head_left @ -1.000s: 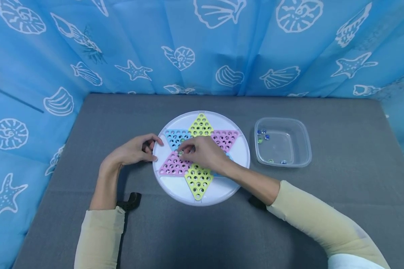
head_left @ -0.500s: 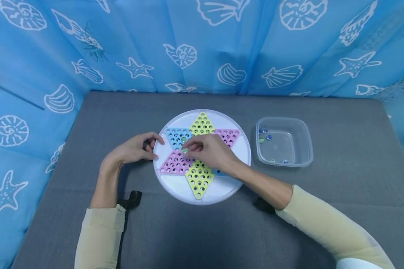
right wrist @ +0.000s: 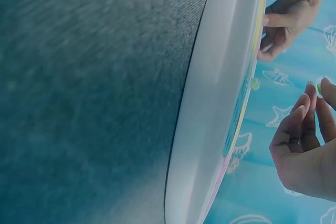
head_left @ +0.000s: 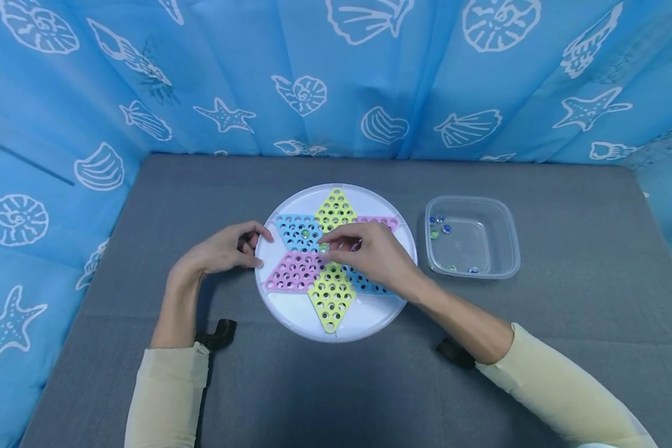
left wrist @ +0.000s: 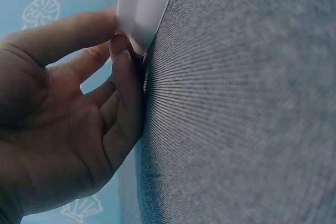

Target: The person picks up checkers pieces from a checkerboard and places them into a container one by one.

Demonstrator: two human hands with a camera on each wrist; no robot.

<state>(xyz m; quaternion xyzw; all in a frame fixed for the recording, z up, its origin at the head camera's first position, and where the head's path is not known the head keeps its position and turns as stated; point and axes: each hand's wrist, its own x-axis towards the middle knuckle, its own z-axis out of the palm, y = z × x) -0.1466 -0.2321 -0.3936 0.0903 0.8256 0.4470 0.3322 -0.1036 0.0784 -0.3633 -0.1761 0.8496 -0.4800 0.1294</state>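
A round white Chinese checkers board (head_left: 291, 314) with a coloured star of holes lies on the table. My left hand (head_left: 221, 249) grips its left rim, thumb and fingers at the edge; in the left wrist view some fingers curl against the rim's underside (left wrist: 144, 19). Between thumb and fingertips, my right hand (head_left: 378, 258) pinches a green marble (head_left: 324, 248) over the middle of the star. The right wrist view has this marble (right wrist: 319, 88) raised off the board. Another green marble (head_left: 305, 234) sits in a hole of the upper-left blue section.
To the board's right stands a clear plastic container (head_left: 470, 239) with several blue and green marbles along its left and front sides. A grey cloth (head_left: 593, 280) covers the table. A blue shell-patterned curtain (head_left: 336, 137) hangs behind and at the left.
My right hand has moved right across the board with the green marble, from the pink and blue sections toward the centre. The left hand has stayed at the rim.
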